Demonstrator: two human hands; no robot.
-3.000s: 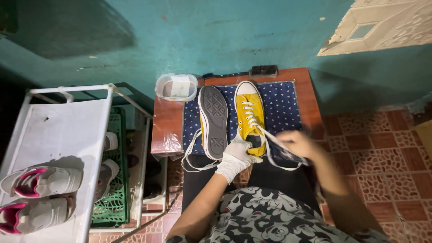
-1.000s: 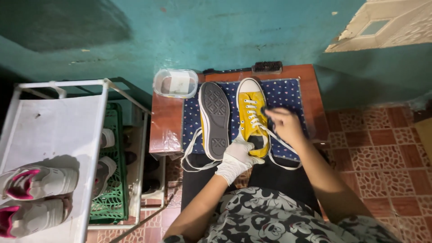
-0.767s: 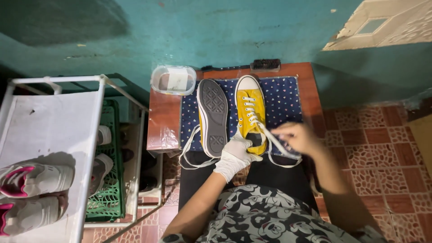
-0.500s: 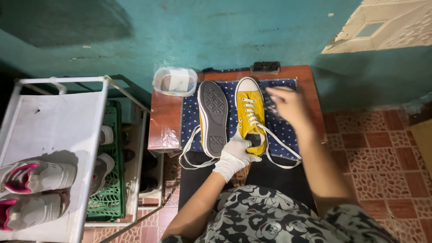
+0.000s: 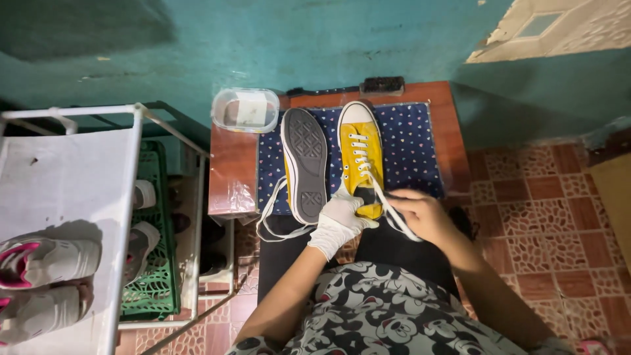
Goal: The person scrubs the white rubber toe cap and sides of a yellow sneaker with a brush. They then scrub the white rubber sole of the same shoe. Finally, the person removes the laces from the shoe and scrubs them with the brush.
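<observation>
Left hand (image 5: 338, 220), in one white glove, is closed around the heel of the upright yellow sneaker (image 5: 360, 161); right hand (image 5: 420, 213), bare, pinches one white lace (image 5: 388, 207) pulled off that shoe. One white shelf rack (image 5: 59, 197) stands left, carrying two white-and-pink sneakers (image 5: 46, 260). One wooden counter (image 5: 230, 164) holds one dotted blue mat (image 5: 411, 148). Two yellow sneakers lie on the mat, the second (image 5: 303, 164) sole-up. One green crate (image 5: 154, 276). One clear plastic container (image 5: 245, 110). One black brush (image 5: 382, 85).

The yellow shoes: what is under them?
The yellow shoes lie on a dark blue dotted cloth spread over a brown wooden table. The cloth hides the tabletop beneath them; the left hand covers the upright shoe's heel.
</observation>
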